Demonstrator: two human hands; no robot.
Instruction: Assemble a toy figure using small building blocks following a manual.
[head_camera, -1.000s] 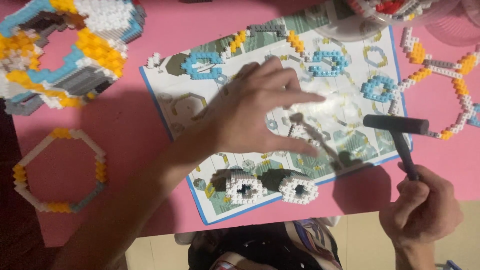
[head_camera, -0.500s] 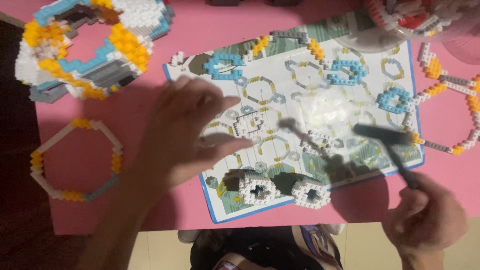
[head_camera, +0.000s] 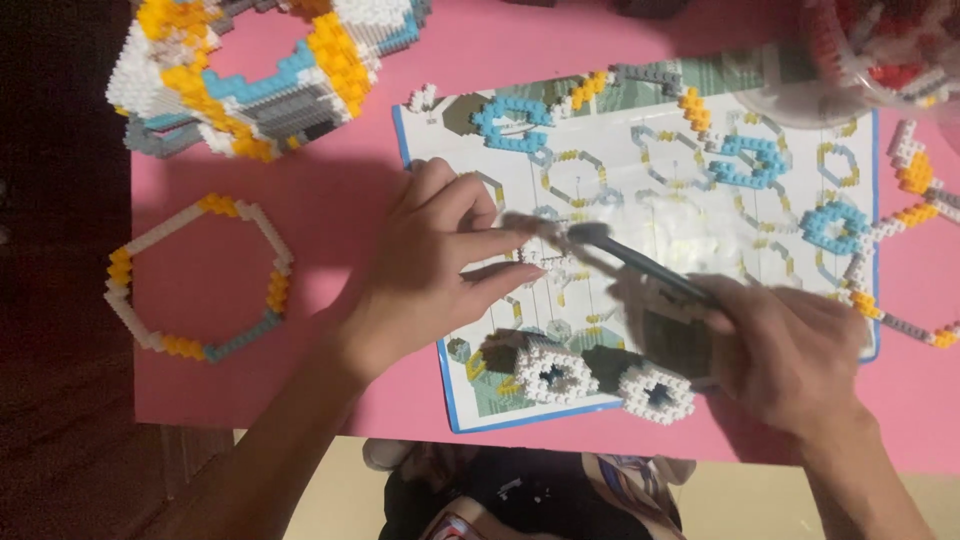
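My left hand (head_camera: 430, 270) rests on the left part of a blue-edged instruction sheet (head_camera: 640, 160), its thumb and fingers pinching a small white brick piece (head_camera: 548, 258). My right hand (head_camera: 790, 355) grips a small dark hammer (head_camera: 640, 262) by the handle; the hammer's head hovers right beside that white piece, blurred by motion. Two white ring-shaped brick pieces (head_camera: 552, 372) (head_camera: 655, 392) sit at the sheet's near edge, just under both hands.
A big yellow, white, blue and grey brick ring (head_camera: 250, 70) stands at the back left. A thin hexagon frame (head_camera: 195, 275) lies left. Blue ring pieces (head_camera: 512, 122) dot the sheet. Brick chains (head_camera: 905, 320) lie right, a clear tub (head_camera: 870, 50) at the back right. The pink table's edge (head_camera: 300, 425) runs near me.
My right hand has swung the hammer from the right edge leftward to the white piece. My left hand shifted from lying flat on the sheet to pinching that piece.
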